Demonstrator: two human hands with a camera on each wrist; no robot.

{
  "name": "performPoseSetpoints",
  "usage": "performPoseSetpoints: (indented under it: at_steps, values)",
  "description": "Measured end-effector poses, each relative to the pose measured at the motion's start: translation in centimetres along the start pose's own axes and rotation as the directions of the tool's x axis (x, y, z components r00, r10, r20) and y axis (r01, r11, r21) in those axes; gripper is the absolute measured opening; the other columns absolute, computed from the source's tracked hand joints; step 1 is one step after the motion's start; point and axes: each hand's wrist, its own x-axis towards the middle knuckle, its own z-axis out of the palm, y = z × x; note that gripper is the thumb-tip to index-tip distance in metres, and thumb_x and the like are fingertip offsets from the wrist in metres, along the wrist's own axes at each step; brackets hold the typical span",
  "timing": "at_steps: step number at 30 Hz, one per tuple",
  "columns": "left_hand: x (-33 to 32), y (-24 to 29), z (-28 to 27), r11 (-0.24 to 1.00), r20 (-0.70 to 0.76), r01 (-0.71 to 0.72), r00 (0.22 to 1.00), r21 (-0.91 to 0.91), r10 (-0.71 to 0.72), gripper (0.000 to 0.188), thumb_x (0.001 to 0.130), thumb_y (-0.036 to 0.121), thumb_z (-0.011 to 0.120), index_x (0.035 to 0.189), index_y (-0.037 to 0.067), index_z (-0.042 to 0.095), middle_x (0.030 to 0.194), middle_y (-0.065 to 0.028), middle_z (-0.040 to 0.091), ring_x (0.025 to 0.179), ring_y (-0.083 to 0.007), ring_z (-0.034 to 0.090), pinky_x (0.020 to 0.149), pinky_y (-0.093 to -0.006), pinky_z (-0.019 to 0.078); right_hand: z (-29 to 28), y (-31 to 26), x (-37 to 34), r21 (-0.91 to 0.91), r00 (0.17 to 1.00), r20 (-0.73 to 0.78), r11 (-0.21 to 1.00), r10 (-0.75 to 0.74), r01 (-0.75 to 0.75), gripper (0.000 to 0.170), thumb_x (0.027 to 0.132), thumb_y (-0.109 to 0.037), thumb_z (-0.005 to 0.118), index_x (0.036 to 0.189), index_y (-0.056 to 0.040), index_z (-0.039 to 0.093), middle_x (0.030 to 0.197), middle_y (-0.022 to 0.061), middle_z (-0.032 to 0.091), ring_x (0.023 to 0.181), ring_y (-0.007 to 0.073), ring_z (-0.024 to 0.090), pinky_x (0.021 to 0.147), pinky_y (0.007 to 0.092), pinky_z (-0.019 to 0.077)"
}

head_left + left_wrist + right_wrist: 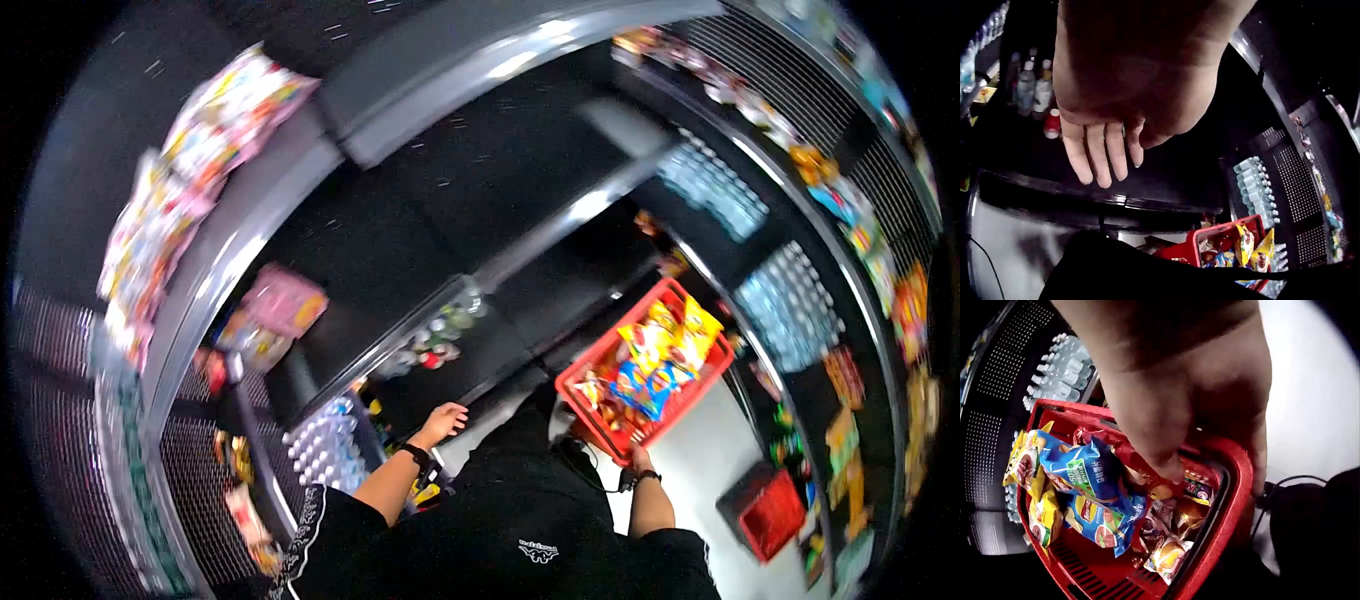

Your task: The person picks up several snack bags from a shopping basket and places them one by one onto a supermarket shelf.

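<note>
My right hand (1210,394) grips the rim of a red shopping basket (1241,472), thumb inside and fingers over the outer side. Blue chip bags (1100,515), yellow snack bags (1044,515) and several small wrapped snacks (1169,556) lie in it. In the head view the basket (573,392) is tilted in front of my right side. My left hand (440,425) hangs in front of the black shelving with nothing in it. Its fingers (1094,156) are loosely extended in the left wrist view, well apart from a few bottles (1042,90) on a shelf.
Dark curved shelves surround me. Packs of water bottles (790,305) stand on the right, more bottles (330,445) at the lower left. Large pink-and-white bags (215,135) sit at the upper left. A second red basket (775,515) rests on the pale floor (690,465).
</note>
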Motion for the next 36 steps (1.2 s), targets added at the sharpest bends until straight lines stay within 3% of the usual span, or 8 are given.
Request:
performPoseSetpoints:
  at_steps: [4,8,15,19,20,23,30,36]
  values:
    - [-6.2,-3.1,-1.9,0.995,-0.062,0.021,0.998,-0.098,-0.027,0.025,0.099,0.026,0.046,0.114,0.012,0.061,0.098,-0.0022,0.067,0.08,-0.0131,0.065,0.065,-0.031,0.0503,2.4,0.0,-1.5,-0.198,0.946,-0.232,0.963,-0.229,0.184,0.02,0.075,-0.018,0.061,0.083,0.0004,0.064,0.074,0.0082,0.062,0.063,0.0217,0.059,0.057,0.0352,0.0474]
    - [-10.6,1.1,-4.6,0.954,-0.134,-0.26,0.961,-0.152,0.241,0.024,0.1,0.021,0.043,0.116,0.012,0.06,0.101,-0.0024,0.065,0.086,-0.0123,0.063,0.067,-0.0282,0.0498,0.9,2.2,3.3,-0.438,0.969,-0.142,0.89,-0.205,0.124,0.035,0.077,-0.018,0.059,0.099,0.0089,0.061,0.089,0.0144,0.064,0.073,0.0261,0.064,0.064,0.0379,0.0524]
    - [-13.7,11.0,-12.9,0.816,-0.203,-0.578,0.798,0.009,0.567,0.026,0.096,0.011,0.041,0.115,0.008,0.058,0.102,-0.0052,0.065,0.087,-0.0144,0.063,0.073,-0.0286,0.0498,5.5,3.2,-0.5,-0.044,0.975,-0.1,0.98,-0.197,0.194,0.039,0.081,-0.02,0.056,0.115,0.0006,0.055,0.091,0.01,0.063,0.074,0.0249,0.062,0.064,0.0406,0.0528]
    - [-13.0,8.8,-16.1,0.848,-0.126,-0.525,0.839,0.071,0.529,0.025,0.1,0.019,0.042,0.115,0.008,0.058,0.103,-0.0062,0.067,0.087,-0.0152,0.064,0.074,-0.0293,0.051,8.9,3.7,-6.9,-0.021,0.983,0.026,0.983,-0.18,0.18,0.046,0.087,-0.056,0.056,0.096,-0.0116,0.063,0.069,0.0035,0.057,0.054,0.0161,0.054,0.044,0.0324,0.0423]
    - [-12.5,7.7,-16.9,0.86,-0.101,-0.506,0.854,0.065,0.51,0.026,0.1,0.02,0.042,0.116,0.008,0.058,0.103,-0.0065,0.067,0.088,-0.0154,0.065,0.074,-0.0291,0.0512,10.1,5.6,-5.7,0.115,0.956,-0.177,0.959,-0.235,0.257,0.047,0.088,-0.057,0.056,0.104,-0.0123,0.061,0.082,0.0047,0.06,0.068,0.0164,0.059,0.052,0.0338,0.0462]
    - [-10.6,2.5,-19.3,0.904,-0.052,-0.427,0.903,0.022,0.427,0.027,0.1,0.019,0.041,0.115,0.006,0.059,0.103,-0.008,0.067,0.087,-0.0149,0.066,0.07,-0.0256,0.051,11.4,8.0,-9.9,0.158,0.964,-0.231,0.973,-0.132,0.171,0.045,0.094,-0.045,0.051,0.125,-0.0117,0.053,0.11,0.0065,0.063,0.089,0.0196,0.063,0.072,0.0388,0.0518]
    - [-6.9,-3.7,-19.4,0.945,0.122,-0.326,0.938,0.008,0.323,0.027,0.101,0.027,0.045,0.112,0.008,0.061,0.101,-0.0067,0.068,0.082,-0.0135,0.066,0.067,-0.0264,0.0509,10.2,17.8,-18.0,0.118,0.977,-0.214,0.992,-0.011,0.037,0.039,0.097,-0.033,0.037,0.126,-0.0116,0.053,0.113,0.0092,0.066,0.094,0.0225,0.064,0.077,0.0394,0.0514]
    - [-5.7,-1.7,-16.8,0.905,0.221,-0.417,0.878,-0.085,0.425,0.03,0.101,0.032,0.047,0.112,0.008,0.061,0.098,-0.0051,0.067,0.083,-0.0127,0.064,0.07,-0.0275,0.0497,7.7,25.1,-22.3,0.169,0.98,-0.165,0.982,0.108,-0.08,0.034,0.09,-0.033,0.049,0.115,-0.011,0.058,0.106,0.0118,0.067,0.092,0.0266,0.065,0.078,0.044,0.0525]
